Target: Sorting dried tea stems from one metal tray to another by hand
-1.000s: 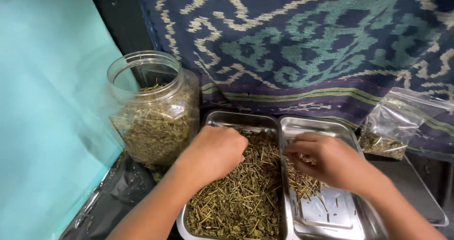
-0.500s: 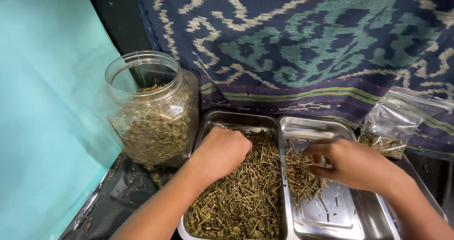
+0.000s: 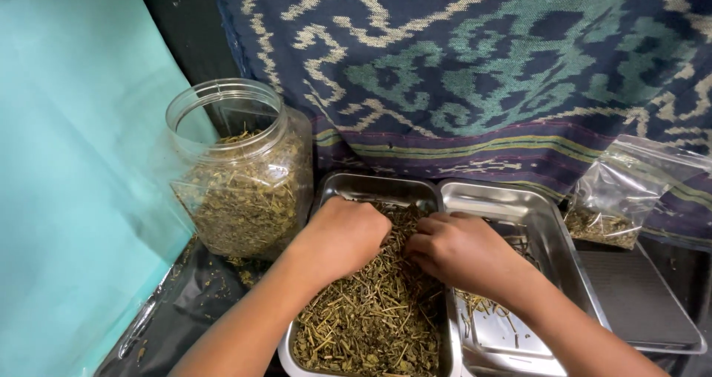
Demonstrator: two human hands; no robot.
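A patterned cloth (image 3: 475,73) hangs behind the dark surface (image 3: 193,303). Beside a clear jar (image 3: 241,173), the left hand (image 3: 343,237) and right hand (image 3: 460,249) curl into dried herbs (image 3: 371,318) in a metal tray (image 3: 371,188), perhaps pinching some.

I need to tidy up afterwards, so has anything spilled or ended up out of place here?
Yes. Bits of dried herb lie scattered on the dark surface at the foot of the open jar, outside any container. Otherwise nothing stands out: both trays sit level, and the bag looks intact.
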